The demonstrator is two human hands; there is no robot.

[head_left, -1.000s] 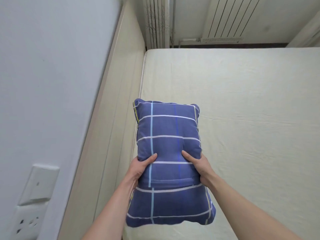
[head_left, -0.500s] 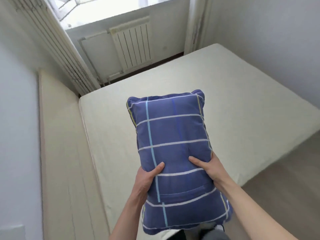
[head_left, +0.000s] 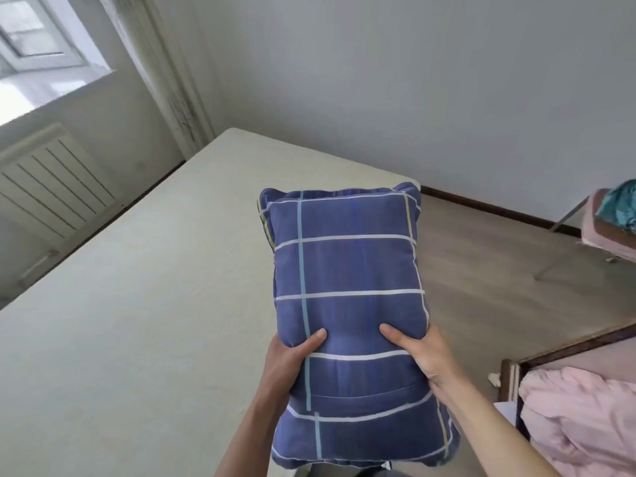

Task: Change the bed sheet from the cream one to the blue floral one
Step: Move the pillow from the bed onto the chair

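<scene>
The cream sheet [head_left: 144,304] lies flat on the bed to your left, while your left hand [head_left: 289,356] and right hand [head_left: 423,352] grip the blue pillow [head_left: 347,287] lengthwise, over the bed's edge.

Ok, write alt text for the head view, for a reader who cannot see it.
Two bare hands, left hand and right hand, hold a blue checked pillow by its sides above the corner of a bed covered in a cream sheet. A white radiator stands under a window at left; pink bedding lies at lower right on the wood floor side.
</scene>
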